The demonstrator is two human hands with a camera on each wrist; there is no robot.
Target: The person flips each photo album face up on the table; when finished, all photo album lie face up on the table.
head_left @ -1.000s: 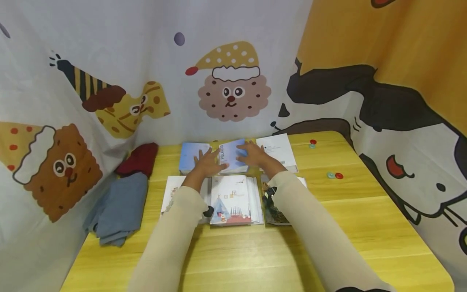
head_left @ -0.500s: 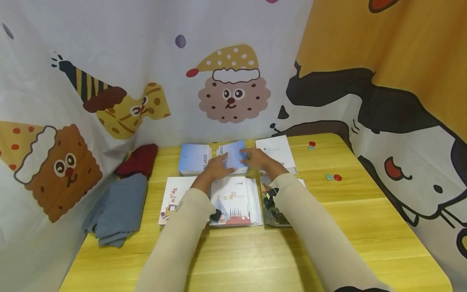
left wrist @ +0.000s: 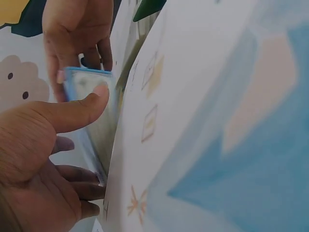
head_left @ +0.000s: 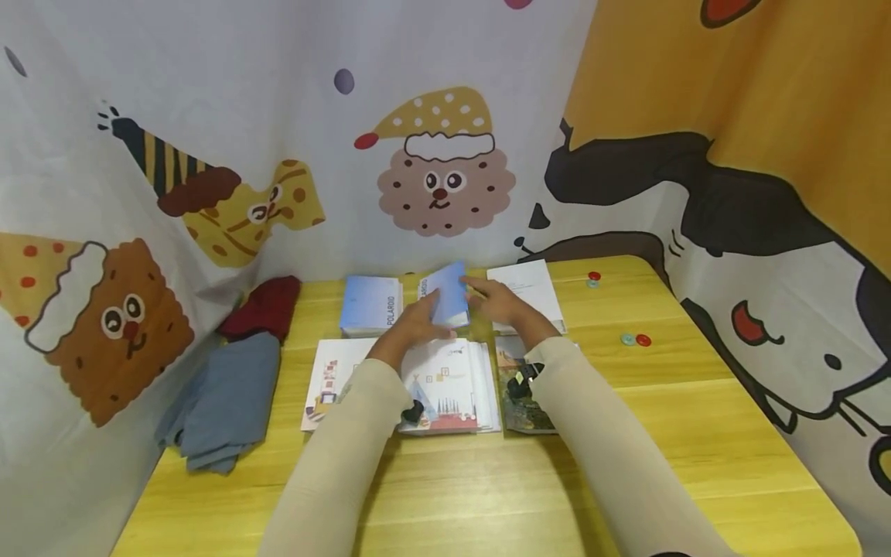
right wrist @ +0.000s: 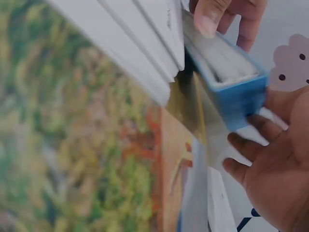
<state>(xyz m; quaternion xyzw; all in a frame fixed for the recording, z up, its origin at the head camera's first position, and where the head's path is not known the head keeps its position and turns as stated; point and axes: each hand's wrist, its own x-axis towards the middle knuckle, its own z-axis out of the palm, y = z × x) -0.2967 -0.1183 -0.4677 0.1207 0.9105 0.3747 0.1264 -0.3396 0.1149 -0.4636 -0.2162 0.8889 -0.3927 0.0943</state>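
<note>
A blue photo album (head_left: 448, 298) stands tilted at the back middle, its right side raised. My left hand (head_left: 415, 321) grips it from the left; in the left wrist view the thumb presses the page edges, with the other fingers behind and below. At its right end is my right hand (head_left: 497, 300), fingers loosely extended, fingertips touching the blue end (right wrist: 241, 99) in the right wrist view. A second blue album (head_left: 369, 302) lies to the left, a white book (head_left: 532, 286) to the right. In front lies an illustrated white book (head_left: 445, 387), partly under my left wrist.
Another white book (head_left: 330, 379) lies front left and a dark picture-covered book (head_left: 525, 414) front right. Folded grey-blue cloth (head_left: 230, 394) and dark red cloth (head_left: 267, 309) sit at the left edge. Red and green buttons (head_left: 636, 340) lie on the right. A printed curtain (head_left: 278, 62) hangs behind.
My left hand has moved right, from between the two blue albums onto the middle one. That album has tilted up on its right side, and my right hand has shifted to its right edge.
</note>
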